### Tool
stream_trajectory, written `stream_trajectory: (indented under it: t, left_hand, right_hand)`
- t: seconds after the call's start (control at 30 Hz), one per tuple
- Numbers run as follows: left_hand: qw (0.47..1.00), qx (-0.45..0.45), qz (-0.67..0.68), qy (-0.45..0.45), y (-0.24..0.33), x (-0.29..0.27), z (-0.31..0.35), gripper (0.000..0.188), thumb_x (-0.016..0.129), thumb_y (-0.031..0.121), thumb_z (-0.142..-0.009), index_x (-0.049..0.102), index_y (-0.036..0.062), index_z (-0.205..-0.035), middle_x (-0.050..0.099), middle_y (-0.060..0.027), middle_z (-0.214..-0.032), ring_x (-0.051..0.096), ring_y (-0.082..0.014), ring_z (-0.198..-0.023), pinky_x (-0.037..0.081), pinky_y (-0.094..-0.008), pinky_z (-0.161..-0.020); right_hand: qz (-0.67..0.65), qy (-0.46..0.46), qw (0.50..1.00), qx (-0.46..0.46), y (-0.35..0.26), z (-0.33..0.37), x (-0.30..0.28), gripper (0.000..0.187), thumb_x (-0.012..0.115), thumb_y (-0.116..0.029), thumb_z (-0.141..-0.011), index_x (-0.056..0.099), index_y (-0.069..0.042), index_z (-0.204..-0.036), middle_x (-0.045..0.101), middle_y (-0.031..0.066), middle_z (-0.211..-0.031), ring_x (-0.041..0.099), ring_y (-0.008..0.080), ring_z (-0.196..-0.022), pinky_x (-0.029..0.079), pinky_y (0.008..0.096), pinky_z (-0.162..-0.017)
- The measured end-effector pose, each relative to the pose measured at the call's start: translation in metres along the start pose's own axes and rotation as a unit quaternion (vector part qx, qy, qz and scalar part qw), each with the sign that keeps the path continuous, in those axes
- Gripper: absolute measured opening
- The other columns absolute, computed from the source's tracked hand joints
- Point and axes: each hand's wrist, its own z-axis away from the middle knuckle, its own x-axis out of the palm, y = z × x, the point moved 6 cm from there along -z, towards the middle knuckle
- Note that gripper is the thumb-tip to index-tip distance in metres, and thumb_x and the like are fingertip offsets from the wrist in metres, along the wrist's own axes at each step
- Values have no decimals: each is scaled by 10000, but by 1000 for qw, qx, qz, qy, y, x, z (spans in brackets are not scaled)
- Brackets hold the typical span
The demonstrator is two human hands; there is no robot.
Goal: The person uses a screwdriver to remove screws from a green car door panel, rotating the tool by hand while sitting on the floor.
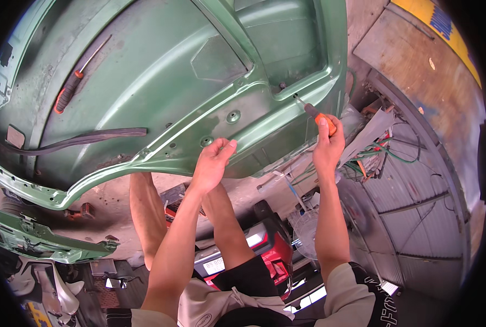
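A green car body panel (183,98) fills the upper part of the head view. My right hand (328,147) is closed round the orange and dark handle of a screwdriver (315,113). The tip of that screwdriver meets the panel at a small hole beside a dark round fastener (283,85). Near the panel's lower edge, my left hand (213,161) has its fingers curled together against the thumb. Whatever it may hold is too small to make out. Close above it are two round holes in the panel, one of them a ringed hole (233,116).
A second screwdriver (71,87) and a dark rubber strip (85,140) lie on the panel's left part. Another green panel (41,240) lies at lower left, near a power tool (82,211). A fan (307,231) and tangled green cables (382,147) are at right.
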Motion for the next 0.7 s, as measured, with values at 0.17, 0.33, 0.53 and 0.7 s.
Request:
stream_trajectory:
  t: [0.17,0.33,0.53,0.7]
  left_hand:
    - [1000,1,-16,-2,3,-1,0,391,618,430,-973,621,43,-916,467,35,-679,418,-76,-647,354,-263,-595]
    - [1000,-2,-22,-4,4,-3,2,398,613,440,-971,626,43,-949,481,26,-684,435,-83,-661,369,-266,-613]
    - [999,-9,-29,-8,8,0,4,387,608,436,-974,630,50,-958,486,30,-695,436,-82,-667,369,-264,-616]
    - [1000,17,7,-10,4,1,3,335,589,402,-1000,625,75,-939,390,74,-653,342,-48,-599,274,-246,-548]
  right_hand:
    - [10,-3,1000,12,-2,3,-3,311,636,-254,-1000,618,24,-1138,644,74,-863,534,127,-732,460,282,-692]
    - [65,-22,997,-43,-21,-6,-9,322,643,-238,-986,625,29,-1166,671,115,-860,585,167,-747,482,317,-710]
    - [148,-169,973,-47,-34,-23,-7,375,617,-222,-994,599,14,-1285,566,9,-803,472,98,-607,413,265,-570]
    - [-339,-199,799,456,-4,-14,21,233,590,-191,-998,581,-11,-1145,483,30,-680,326,62,-470,296,201,-422]
